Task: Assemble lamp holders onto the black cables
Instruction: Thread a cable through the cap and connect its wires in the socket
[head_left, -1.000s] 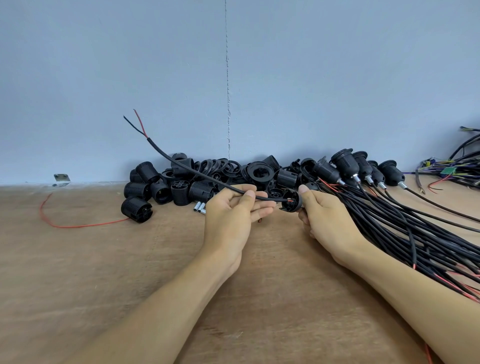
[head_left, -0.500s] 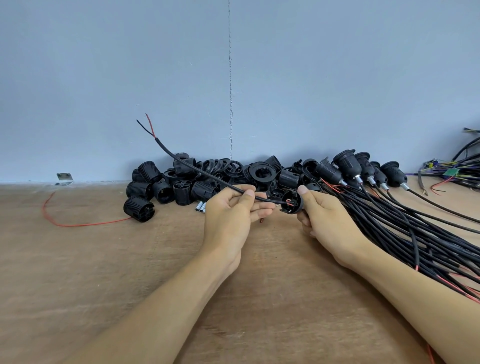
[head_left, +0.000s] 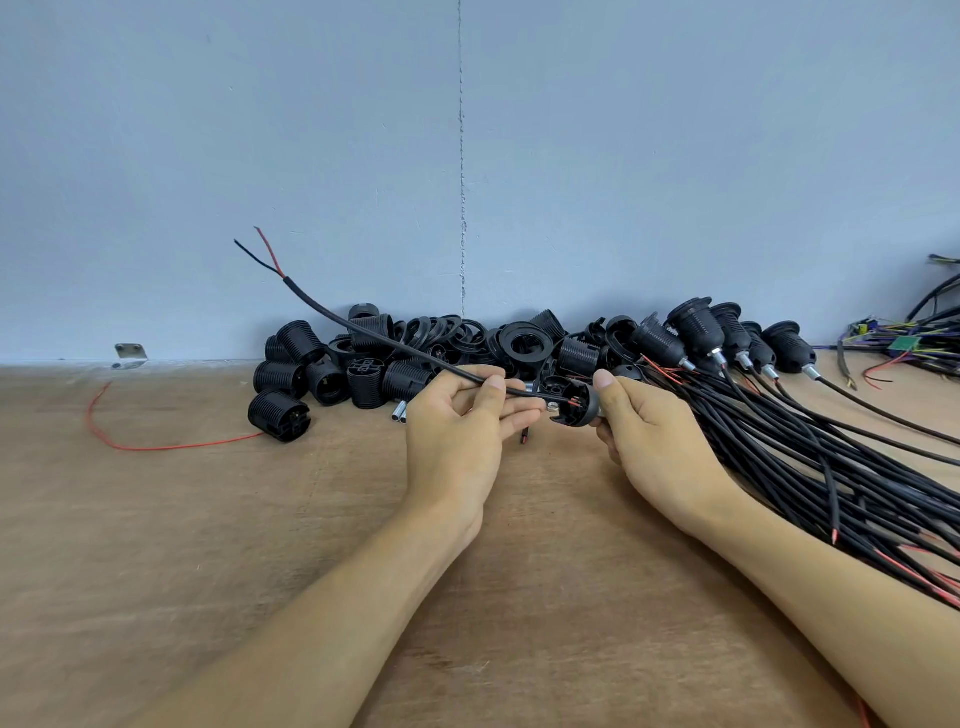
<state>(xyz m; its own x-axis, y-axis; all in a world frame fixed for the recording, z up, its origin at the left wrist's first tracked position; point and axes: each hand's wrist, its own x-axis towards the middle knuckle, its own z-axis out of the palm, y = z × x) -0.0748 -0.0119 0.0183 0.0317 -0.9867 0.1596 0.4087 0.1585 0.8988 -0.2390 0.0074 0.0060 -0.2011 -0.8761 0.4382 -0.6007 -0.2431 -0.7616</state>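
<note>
My left hand (head_left: 462, 421) pinches a black cable (head_left: 363, 332) between thumb and fingers. The cable rises up and to the left, ending in a split red and black wire tip. Its near end enters a black lamp holder cap (head_left: 571, 402), where a red wire shows inside. My right hand (head_left: 644, 426) grips that cap from the right, thumb on top. Both hands hover just above the wooden table (head_left: 208, 545).
A pile of black lamp holder parts and rings (head_left: 415, 353) lies along the blue wall. Several finished holders (head_left: 727, 338) on a thick bundle of black cables (head_left: 831, 457) fan to the right. A loose red wire (head_left: 156, 444) lies left. Coloured wiring (head_left: 909, 343) sits far right.
The cable's free tip has swung slightly to the left and lower. The hands have kept their hold on cable and cap, with the cap tilted a little more open toward me.
</note>
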